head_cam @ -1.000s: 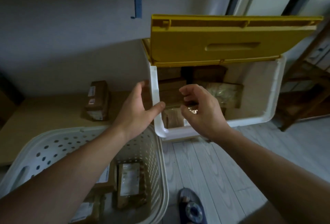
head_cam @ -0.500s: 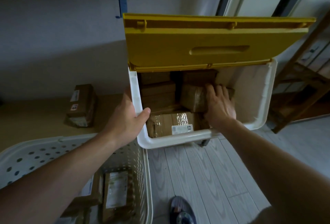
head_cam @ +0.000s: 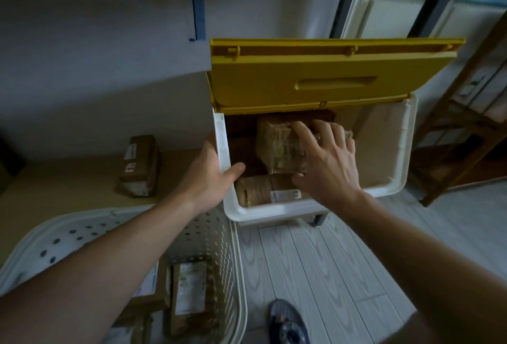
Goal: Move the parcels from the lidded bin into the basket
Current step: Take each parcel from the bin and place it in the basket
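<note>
The white bin (head_cam: 397,151) stands on the floor with its yellow lid (head_cam: 323,77) raised. Inside it lie several brown parcels. My right hand (head_cam: 326,162) grips a taped brown parcel (head_cam: 277,146) and holds it tilted above the others. Below it, at the bin's front, lies another parcel with a white label (head_cam: 263,190). My left hand (head_cam: 211,176) holds the bin's left rim, thumb inside. The white perforated basket (head_cam: 216,236) sits at the lower left and holds a few labelled parcels (head_cam: 190,299).
One brown parcel (head_cam: 141,165) lies on a low tan surface (head_cam: 68,181) left of the bin. A wooden shelf frame (head_cam: 461,135) stands to the right. My slippered foot (head_cam: 288,324) is on the pale wood floor (head_cam: 315,261) between basket and bin.
My right hand reached into the bin, closed on the taped parcel and lifted it up from the stack. My left hand moved onto the bin's left rim and stayed there.
</note>
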The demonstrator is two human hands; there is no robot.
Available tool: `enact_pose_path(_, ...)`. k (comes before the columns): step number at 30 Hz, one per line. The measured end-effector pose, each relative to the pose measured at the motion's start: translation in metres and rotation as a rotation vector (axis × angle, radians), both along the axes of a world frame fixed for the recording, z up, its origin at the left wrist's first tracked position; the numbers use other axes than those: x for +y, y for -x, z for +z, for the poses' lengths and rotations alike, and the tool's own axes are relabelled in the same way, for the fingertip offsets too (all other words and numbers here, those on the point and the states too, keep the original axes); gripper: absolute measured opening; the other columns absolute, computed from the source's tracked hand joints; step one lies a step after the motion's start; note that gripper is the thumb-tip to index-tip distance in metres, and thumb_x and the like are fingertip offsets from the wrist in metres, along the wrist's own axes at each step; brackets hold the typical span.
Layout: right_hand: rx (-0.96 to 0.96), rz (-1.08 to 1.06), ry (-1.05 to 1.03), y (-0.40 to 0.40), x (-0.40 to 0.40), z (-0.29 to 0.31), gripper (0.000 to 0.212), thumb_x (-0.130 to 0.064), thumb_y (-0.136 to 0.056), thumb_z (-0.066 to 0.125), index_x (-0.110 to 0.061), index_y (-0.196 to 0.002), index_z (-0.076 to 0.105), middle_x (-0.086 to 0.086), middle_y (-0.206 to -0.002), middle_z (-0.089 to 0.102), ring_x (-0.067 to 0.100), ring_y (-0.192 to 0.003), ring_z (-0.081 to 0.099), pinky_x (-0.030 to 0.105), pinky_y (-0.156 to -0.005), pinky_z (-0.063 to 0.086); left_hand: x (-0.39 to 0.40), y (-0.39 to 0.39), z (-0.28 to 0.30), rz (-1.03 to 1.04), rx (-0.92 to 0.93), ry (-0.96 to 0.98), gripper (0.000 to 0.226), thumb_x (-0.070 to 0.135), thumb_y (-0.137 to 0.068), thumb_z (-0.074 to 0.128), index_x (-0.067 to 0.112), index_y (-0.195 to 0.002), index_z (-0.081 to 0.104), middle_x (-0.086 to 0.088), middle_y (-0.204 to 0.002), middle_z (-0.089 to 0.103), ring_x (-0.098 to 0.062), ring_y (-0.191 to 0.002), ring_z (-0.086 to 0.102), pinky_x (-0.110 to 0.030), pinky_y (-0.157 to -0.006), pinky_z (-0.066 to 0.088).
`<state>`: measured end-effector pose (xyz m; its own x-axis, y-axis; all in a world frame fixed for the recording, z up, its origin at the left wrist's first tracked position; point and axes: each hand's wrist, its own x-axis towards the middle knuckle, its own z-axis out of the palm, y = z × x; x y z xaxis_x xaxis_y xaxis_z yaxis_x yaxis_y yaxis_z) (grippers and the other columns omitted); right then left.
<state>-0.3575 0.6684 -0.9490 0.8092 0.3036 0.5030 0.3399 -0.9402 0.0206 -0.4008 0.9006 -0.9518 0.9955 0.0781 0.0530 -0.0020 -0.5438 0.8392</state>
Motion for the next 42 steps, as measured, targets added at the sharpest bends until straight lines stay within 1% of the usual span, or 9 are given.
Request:
enact_pose_path(6,-0.083,0.068,-0.071,0.049,0.001,0.014,0.101,-0.048,-0.057,0.088,-0.025,-0.146,0.045,0.012,-0.134,0.049,0.035,-0.119,0.04,0.054,-0.09,0.042,0.001,0.026,0.024,-0.025,-0.047,0.162,0.073,0.06,-0.086,0.059,0.038,-0.15,0.032,0.006,-0.146,0.054,-0.018,-0.132,0.055,-0.05,-0.108,0.047)
enact_pose_path(12,-0.205,0.181,-0.133,0.096,0.001,0.022,0.093,-0.059,-0.066,0.073,-0.028,-0.146,0.038,0.013,-0.134,0.046,0.036,-0.12,0.041,0.05,-0.088,0.038,-0.005,0.061,0.047,0.146,-0.215,0.069,0.035,0.039,-0.103,0.053,0.024,-0.135,0.054,0.011,-0.118,0.059,0.005,-0.097,0.055,-0.016,-0.079,0.044)
enact_pose_path(14,-0.265,0.238,-0.147,0.11,0.005,0.025,0.087,-0.061,-0.07,0.067,-0.028,-0.145,0.039,0.011,-0.134,0.045,0.035,-0.119,0.042,0.046,-0.089,0.034,-0.004,0.073,0.052,0.117,-0.142,0.192,0.039,0.05,-0.1,0.052,0.023,-0.128,0.058,0.014,-0.11,0.062,0.0,-0.101,0.059,-0.025,-0.086,0.05)
enact_pose_path(18,-0.366,0.357,-0.158,0.132,0.023,0.027,0.077,-0.06,-0.076,0.067,-0.029,-0.142,0.041,0.008,-0.133,0.043,0.033,-0.117,0.043,0.046,-0.088,0.034,0.0,0.099,0.067,-0.073,0.166,0.6,0.078,0.091,-0.073,0.047,0.038,-0.129,0.064,-0.001,-0.124,0.071,-0.025,-0.115,0.067,-0.052,-0.094,0.057)
enact_pose_path(29,-0.389,0.531,-0.173,0.13,0.113,0.041,0.073,-0.059,-0.081,0.067,-0.033,-0.143,0.04,0.005,-0.138,0.041,0.031,-0.123,0.04,0.047,-0.094,0.032,0.075,0.125,0.078,0.061,0.116,0.917,0.052,0.056,-0.084,0.066,0.025,-0.125,0.071,-0.012,-0.126,0.071,-0.032,-0.121,0.065,-0.055,-0.109,0.046)
enact_pose_path(32,-0.329,0.611,-0.218,0.125,0.138,0.046,0.071,-0.06,-0.08,0.07,-0.032,-0.14,0.044,0.005,-0.139,0.051,0.03,-0.129,0.042,0.046,-0.096,0.032,0.099,0.131,0.076,0.138,0.06,0.953,0.047,0.053,-0.087,0.064,0.025,-0.124,0.072,-0.012,-0.125,0.071,-0.033,-0.121,0.064,-0.052,-0.104,0.049)
enact_pose_path(36,-0.165,0.624,-0.365,0.112,0.163,0.056,0.053,-0.061,-0.093,0.052,-0.028,-0.134,0.048,0.004,-0.135,0.051,0.026,-0.128,0.041,0.041,-0.098,0.033,0.135,0.137,0.071,0.233,-0.036,0.978,0.062,0.047,-0.079,0.074,0.018,-0.132,0.063,-0.014,-0.124,0.071,-0.033,-0.121,0.065,-0.045,-0.091,0.053)
enact_pose_path(39,0.096,0.567,-0.615,0.096,0.175,0.063,0.052,-0.055,-0.097,0.047,-0.026,-0.14,0.046,0.002,-0.141,0.045,0.018,-0.128,0.042,0.033,-0.096,0.045,0.16,0.139,0.066,0.248,-0.087,1.027,0.097,0.044,-0.056,0.092,0.013,-0.139,0.056,-0.019,-0.133,0.065,-0.035,-0.123,0.063,-0.049,-0.094,0.053)
enact_pose_path(42,0.533,0.493,-0.934,0.084,0.19,0.067,0.053,-0.051,-0.099,0.054,-0.033,-0.146,0.037,0.0,-0.143,0.046,0.017,-0.125,0.051,0.033,-0.093,0.054,0.175,0.14,0.059,0.255,-0.125,1.049,0.109,0.046,-0.044,0.097,0.013,-0.139,0.056,-0.02,-0.135,0.063,-0.034,-0.121,0.065,-0.048,-0.091,0.057)
